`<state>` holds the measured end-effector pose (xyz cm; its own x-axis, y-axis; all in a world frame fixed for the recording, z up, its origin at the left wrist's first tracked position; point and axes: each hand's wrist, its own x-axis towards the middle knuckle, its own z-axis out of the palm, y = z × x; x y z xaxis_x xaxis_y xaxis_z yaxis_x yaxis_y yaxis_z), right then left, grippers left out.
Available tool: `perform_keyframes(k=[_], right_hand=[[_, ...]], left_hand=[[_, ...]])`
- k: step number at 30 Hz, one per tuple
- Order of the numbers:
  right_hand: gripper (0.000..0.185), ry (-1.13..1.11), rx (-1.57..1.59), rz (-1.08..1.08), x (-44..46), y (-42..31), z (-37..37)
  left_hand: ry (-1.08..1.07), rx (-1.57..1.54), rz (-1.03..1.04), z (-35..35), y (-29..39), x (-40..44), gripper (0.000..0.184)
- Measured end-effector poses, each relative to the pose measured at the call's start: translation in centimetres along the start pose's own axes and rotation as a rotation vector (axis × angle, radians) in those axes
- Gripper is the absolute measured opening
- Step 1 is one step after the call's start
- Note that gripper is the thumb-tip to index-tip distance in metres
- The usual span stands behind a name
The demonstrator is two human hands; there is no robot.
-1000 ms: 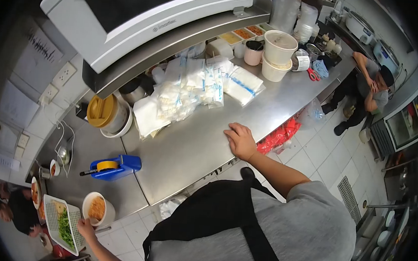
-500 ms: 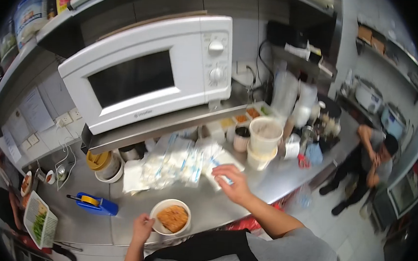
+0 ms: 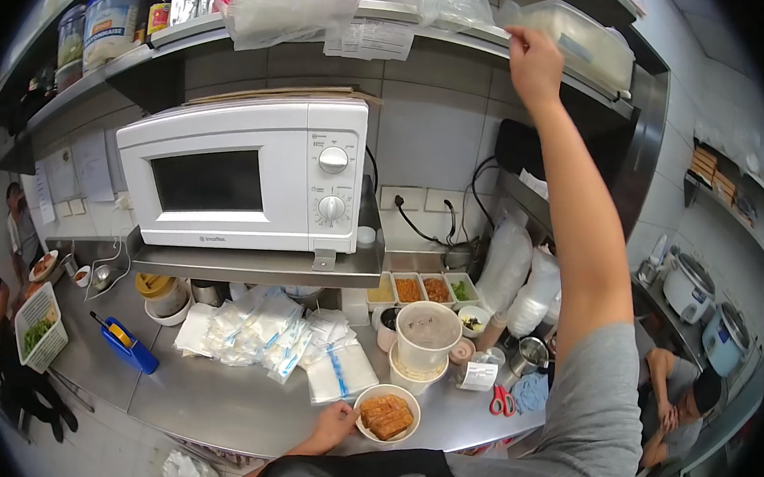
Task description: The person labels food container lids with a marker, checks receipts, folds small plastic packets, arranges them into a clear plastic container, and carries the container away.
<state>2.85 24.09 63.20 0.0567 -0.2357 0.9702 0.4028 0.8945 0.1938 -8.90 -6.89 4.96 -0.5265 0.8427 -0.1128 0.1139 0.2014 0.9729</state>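
My left hand (image 3: 333,427) grips the left rim of a white bowl (image 3: 419,416) on the steel counter. Golden-brown fried cutlet pieces (image 3: 385,416) lie in the bowl. High at the right, my right hand (image 3: 536,65) is raised to the shelf, its fingers bent together at the left end of a translucent plastic box (image 3: 590,49). What its fingertips pinch, if anything, is too small to make out. Just behind the bowl lie white packets with a blue stripe (image 3: 341,373) and stacked lidded tubs (image 3: 428,339).
A white microwave (image 3: 227,174) stands on a raised steel shelf. Topping trays (image 3: 436,288), red scissors (image 3: 503,401) and a blue tape dispenser (image 3: 129,345) are on the counter. Bagged plastic goods (image 3: 288,1) fill the upper shelf. A seated person (image 3: 672,401) is at the right; others stand far left.
My right hand has risen from the packets on the counter to the upper shelf. The view has tilted up and shifted. My left hand stays at the bowl.
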Motion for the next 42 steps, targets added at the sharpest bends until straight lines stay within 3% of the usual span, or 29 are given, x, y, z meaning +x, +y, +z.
perform_keyframes(k=[3,5,7,9,12,18,20,21,22,23,24,25,28,31,32,34,38,41,42], right_hand=[[0.02,-0.1,-0.059,0.256,4.1,4.4,3.8],[0.024,-0.195,-0.099,0.415,6.1,4.5,5.5],[0.028,-0.285,-0.373,0.358,6.7,6.1,8.0],[0.032,-0.631,-0.609,0.294,9.4,10.2,11.2],[0.036,-0.736,-0.565,0.38,10.6,9.5,10.7],[0.024,0.027,-0.159,0.582,7.5,6.3,8.3],[0.021,0.326,0.133,0.481,7.5,10.0,10.0],[0.02,0.463,0.283,0.432,6.9,8.2,8.8],[0.016,0.566,0.862,0.535,5.7,6.3,7.4],[0.015,0.583,0.77,0.341,5.3,9.1,7.4],[0.017,0.618,0.892,0.238,4.3,7.6,5.6],[0.018,0.531,0.917,0.077,2.2,6.4,3.1],[0.007,0.218,0.795,-0.021,-6.9,0.4,-5.9],[0.012,0.064,0.732,-0.047,-18.3,-4.6,-12.5],[0.016,-0.008,0.613,-0.164,-20.8,-6.9,-14.4],[0.013,-0.296,0.447,-0.103,-26.2,-10.2,-19.3],[0.031,-0.643,0.433,0.27,-36.1,-18.3,-24.1],[0.033,-0.774,0.453,0.479,-42.1,-22.2,-24.7],[0.033,-0.791,0.453,0.494,-43.5,-23.0,-24.7]], left_hand=[[0.121,-0.124,0.124,0.2,0.3,0.2,0.025],[0.284,0.115,0.301,-1.4,-1.6,0.4,0.027],[0.452,0.385,0.411,-3.3,-3.4,-0.4,0.032],[0.602,0.692,0.461,-4.6,-4.3,-2.0,0.038],[0.594,0.6,0.3,-4.7,-4.4,-2.7,0.043],[0.517,0.559,0.292,-4.3,-3.5,-2.9,0.044],[0.513,0.611,0.319,-4.8,-4.4,-2.6,0.045],[0.51,0.639,0.323,-4.7,-4.7,-2.7,0.046],[0.516,0.65,0.347,-4.7,-5.0,-2.6,0.046],[0.524,0.68,0.338,-4.6,-4.4,-2.8,0.045],[0.513,0.663,0.323,-4.6,-4.4,-2.8,0.043],[0.522,0.686,0.339,-4.6,-4.6,-2.6,0.041],[0.513,0.686,0.38,-4.7,-4.4,-2.6,0.04],[0.505,0.661,0.381,-5.1,-4.9,-2.3,0.04],[0.533,0.652,0.396,-5.1,-4.7,-2.3,0.04],[0.579,0.447,0.454,-4.2,-4.5,-0.9,0.037],[0.186,-0.175,0.277,1.6,1.4,0.5,0.042],[-0.011,-0.013,0.266,3.2,1.6,0.9,0.039],[-0.026,-0.134,0.24,3.2,1.0,0.8,0.037]])
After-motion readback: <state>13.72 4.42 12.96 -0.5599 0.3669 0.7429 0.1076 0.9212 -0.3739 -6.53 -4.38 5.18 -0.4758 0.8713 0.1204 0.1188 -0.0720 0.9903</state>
